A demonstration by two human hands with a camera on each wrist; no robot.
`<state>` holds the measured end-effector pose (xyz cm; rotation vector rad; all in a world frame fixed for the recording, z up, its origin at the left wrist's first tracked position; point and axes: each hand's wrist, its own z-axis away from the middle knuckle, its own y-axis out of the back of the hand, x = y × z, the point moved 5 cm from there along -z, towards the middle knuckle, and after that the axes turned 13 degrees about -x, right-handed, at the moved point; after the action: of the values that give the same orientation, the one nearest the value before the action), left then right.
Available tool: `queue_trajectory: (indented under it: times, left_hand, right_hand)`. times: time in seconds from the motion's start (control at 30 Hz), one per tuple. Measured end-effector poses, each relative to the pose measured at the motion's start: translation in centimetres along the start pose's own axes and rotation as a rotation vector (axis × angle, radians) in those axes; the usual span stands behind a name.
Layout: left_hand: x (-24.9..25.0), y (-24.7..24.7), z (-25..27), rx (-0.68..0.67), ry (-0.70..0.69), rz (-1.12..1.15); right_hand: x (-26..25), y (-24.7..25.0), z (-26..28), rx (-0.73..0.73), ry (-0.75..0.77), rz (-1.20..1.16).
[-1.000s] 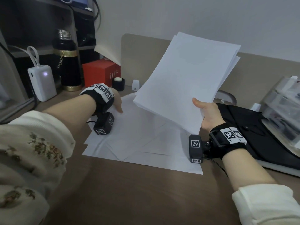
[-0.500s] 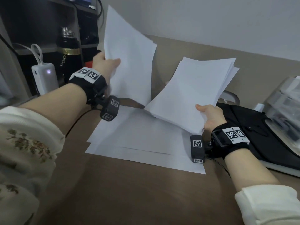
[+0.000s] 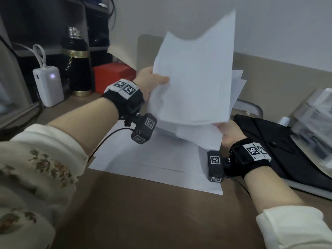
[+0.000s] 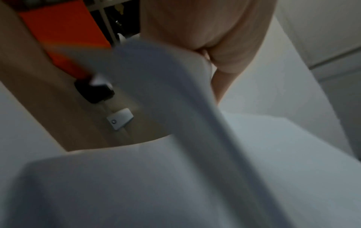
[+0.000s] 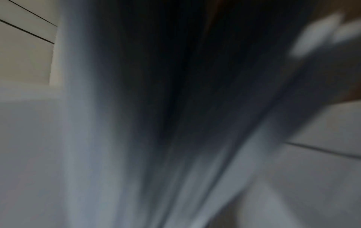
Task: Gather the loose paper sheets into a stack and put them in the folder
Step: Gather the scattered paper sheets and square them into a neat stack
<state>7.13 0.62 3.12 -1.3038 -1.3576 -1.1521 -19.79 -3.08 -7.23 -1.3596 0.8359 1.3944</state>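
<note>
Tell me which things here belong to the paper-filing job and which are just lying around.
Job: left hand holding sheets, right hand holding stack, sheets on desk, black folder.

Lying about: power bank, black flask, red box.

A brown desk [image 3: 143,212] stands against a plain pale wall [image 3: 269,24], with dark open shelving [image 3: 53,24] at left, under dim, even light.
</note>
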Motion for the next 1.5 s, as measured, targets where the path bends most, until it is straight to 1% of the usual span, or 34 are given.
queue_trajectory:
  times: [0.07,0.1,0.17,0.23,0.33,0.37,0.47,0.5,0.57,0.6,0.7,0.8,0.9,0.97,1.07,1.17,1.2,1.3,1.43,1.5]
  left_hand:
    - [-1.6,-0.6,0.0,-0.050,0.103,-0.173]
    - [-2.1,-0.7,0.1,-0.048,0.129,-0.231]
    - [-2.9,-0.6,0.2,-0.016,0.165,-0.278]
    - [-3.7,-0.5,0.0,-0.026,0.208,-0.265]
    - [-4.2,-0.3,-0.2,-0.095,0.307,-0.316]
    - [-4.8,-0.1,-0.4,-0.125,0.362,-0.296]
    - [-6.0,-0.6,0.4,-0.270,0.548,-0.153]
    - [-6.4,-0.6,0.3,-0.301,0.575,-0.130]
    - [-6.6,-0.6,0.3,-0.335,0.583,-0.140]
    - [-6.6,-0.7,0.4,-0.345,0.577,-0.135]
    - [-6.3,-1.2,0.3,-0.371,0.535,-0.100]
    - [-5.4,-2.0,0.7,-0.376,0.425,-0.097]
    - [-5.2,-2.4,0.7,-0.318,0.297,-0.109]
    - [-5.4,-2.5,0.7,-0.278,0.240,-0.085]
    - [-5.4,-2.3,0.4,-0.208,0.176,-0.111]
    - [-5.1,-2.3,0.1,-0.156,0.085,-0.146]
    - [-5.0,-2.3,0.1,-0.142,0.054,-0.153]
    - [-4.5,-2.4,0.3,-0.120,-0.054,-0.124]
    - [-3.9,-2.6,0.5,-0.074,-0.164,-0.123]
    - [-3.9,-2.9,0.8,-0.070,-0.212,-0.112]
  right_hand:
    - [-0.4,-0.2,0.3,0.048,0.008,0.062]
    - [-0.6,-0.2,0.3,0.063,0.004,0.075]
    - [-0.5,-0.5,0.2,0.024,-0.007,0.028]
    - [-0.4,-0.8,0.2,-0.034,-0.010,-0.024]
    - [-0.3,-0.7,0.0,-0.056,-0.012,-0.062]
    - [-0.3,-0.9,0.2,-0.074,-0.005,-0.093]
    - [-0.5,-1.7,1.0,-0.124,-0.009,-0.150]
    - [-0.6,-1.8,1.2,-0.142,0.001,-0.160]
    - [-0.9,-2.1,1.9,-0.131,0.029,-0.152]
    - [-1.0,-2.1,2.1,-0.122,0.035,-0.144]
    - [-1.6,-2.4,2.4,-0.158,0.037,-0.093]
    - [-2.1,-2.6,2.6,-0.193,0.049,-0.080]
    - [-2.7,-2.6,2.7,-0.197,0.097,-0.152]
    - [-3.3,-2.3,2.7,-0.214,0.129,-0.168]
    - [-3.6,-1.3,2.8,-0.173,0.089,-0.068]
    - [-3.4,-1.0,2.7,-0.097,0.113,0.116]
    - [-3.4,-1.0,2.6,-0.069,0.139,0.158]
    - [-4.3,-1.2,2.9,-0.016,0.288,0.165]
    - [-6.0,-1.8,3.5,-0.022,0.471,0.245]
    - [-6.4,-1.8,3.9,-0.025,0.504,0.232]
